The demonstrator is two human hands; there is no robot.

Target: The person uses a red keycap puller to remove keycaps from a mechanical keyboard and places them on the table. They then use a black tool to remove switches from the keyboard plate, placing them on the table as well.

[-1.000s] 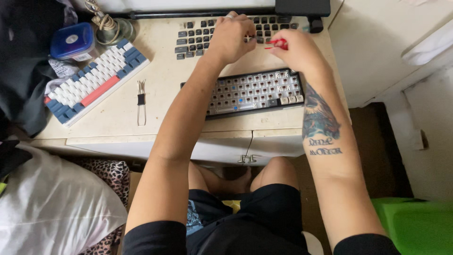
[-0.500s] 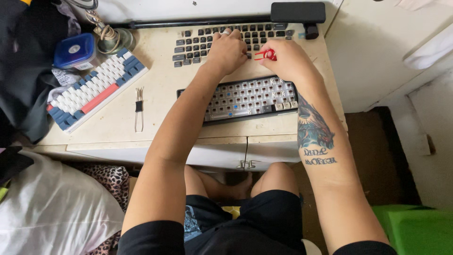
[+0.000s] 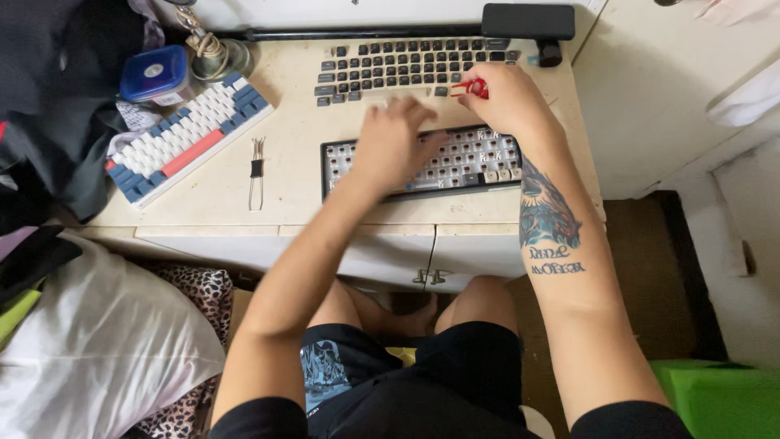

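Red keycap puller (image 3: 471,87), upper centre-right of frame, pinched in fingers. Stripped keyboard (image 3: 422,162), centre: black frame, switches bare, a few pale keycaps along the right end, lying flat.

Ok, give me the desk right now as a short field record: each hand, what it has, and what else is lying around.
left hand: blurred, over the stripped keyboard, grip unclear
right hand: closed on a red keycap puller at the near edge of the dark keyboard
stripped keyboard: most caps off, a few pale caps at its right end
white, blue and red keyboard: angled, left side of the desk
wire puller: lies between the two near keyboards
blue-lidded tub: back left
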